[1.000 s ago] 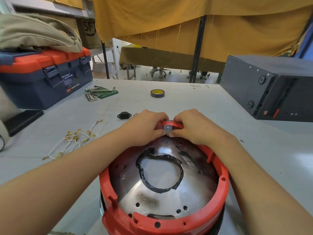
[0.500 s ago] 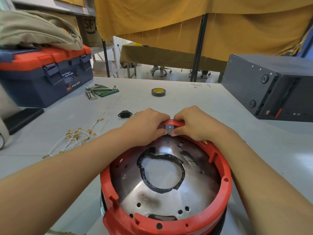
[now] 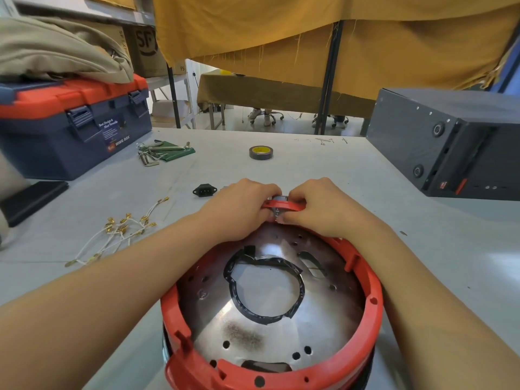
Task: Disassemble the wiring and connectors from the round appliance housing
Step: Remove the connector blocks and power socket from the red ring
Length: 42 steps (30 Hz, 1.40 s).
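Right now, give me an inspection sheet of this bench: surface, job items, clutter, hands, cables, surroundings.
Surface: grey table, faint marks, small debris near the far edge.
Job's things: round housing with red rim, near edge, its metal plate bare of wiring; small metal connector at the far rim; black power socket lying loose on the table.
Clutter: tape roll, hex keys on a green holder, blue and red toolbox with beige cloth on top, dark grey case at right.
Grippers: left hand and right hand both grip the far rim at the connector.
Cables: white wires with brass terminals, piled left of the housing.
Surroundings: yellow curtain, further table and chairs behind.
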{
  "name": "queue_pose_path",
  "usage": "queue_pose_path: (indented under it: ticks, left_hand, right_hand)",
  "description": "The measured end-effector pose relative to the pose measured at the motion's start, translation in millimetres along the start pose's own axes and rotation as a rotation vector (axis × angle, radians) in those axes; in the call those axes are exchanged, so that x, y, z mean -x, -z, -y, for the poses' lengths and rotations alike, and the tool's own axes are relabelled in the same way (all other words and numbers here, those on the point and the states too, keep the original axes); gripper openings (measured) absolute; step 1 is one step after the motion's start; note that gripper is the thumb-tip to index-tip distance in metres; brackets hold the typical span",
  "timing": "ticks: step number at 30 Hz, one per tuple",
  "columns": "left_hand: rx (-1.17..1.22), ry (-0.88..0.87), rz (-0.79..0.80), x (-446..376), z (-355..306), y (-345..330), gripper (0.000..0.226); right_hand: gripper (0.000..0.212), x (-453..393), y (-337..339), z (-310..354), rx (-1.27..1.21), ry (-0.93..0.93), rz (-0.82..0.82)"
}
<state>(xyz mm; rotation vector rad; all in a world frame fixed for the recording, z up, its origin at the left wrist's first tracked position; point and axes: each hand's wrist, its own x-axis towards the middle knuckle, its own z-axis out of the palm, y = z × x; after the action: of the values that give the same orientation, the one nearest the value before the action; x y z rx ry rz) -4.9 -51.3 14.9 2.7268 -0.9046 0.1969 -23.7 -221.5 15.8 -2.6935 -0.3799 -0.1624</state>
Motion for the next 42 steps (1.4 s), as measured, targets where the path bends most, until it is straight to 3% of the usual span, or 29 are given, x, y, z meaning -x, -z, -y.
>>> queue_pose_path:
  ticks: [5,8,11,15,23,29,34,42]
  left_hand:
    - [0.034,0.006,-0.030,0.8,0.8,0.1,0.027]
    - [0.061,0.007,-0.036,1.7,0.2,0.9,0.027]
    - [0.096,0.014,-0.040,1.4,0.2,0.9,0.029]
    - [0.125,0.006,-0.049,2.2,0.2,0.5,0.031]
    - [0.231,0.011,-0.064,2.8,1.8,0.2,0.040]
    - [0.328,0.045,-0.038,1.7,3.0,1.1,0.047]
    - [0.443,0.097,-0.072,-0.2,3.4,2.8,0.042]
    - [0.791,0.150,-0.012,-9.7,5.3,17.8,0.013]
  right_hand:
    - [0.048,2.4,3.3,-1.6,-0.228,-0.093,-0.085]
    - [0.035,0.2,3.4,-6.3,-0.397,-0.144,-0.191]
    - [0.009,0.0,2.3,-8.7,-0.562,-0.122,-0.065]
    - [0.015,-1.6,-0.8,-11.5,-0.658,-0.131,0.046]
    - [0.014,-4.3,-1.7,-15.4,-0.793,-0.217,0.032]
    - [0.028,-3.5,-4.7,-15.9,-1.110,-0.243,-0.069]
    - [0.033,-3.1,-2.5,-12.8,-0.889,-0.103,-0.185]
    - [0.037,0.0,-1.0,-8.4,-0.823,-0.004,-0.230]
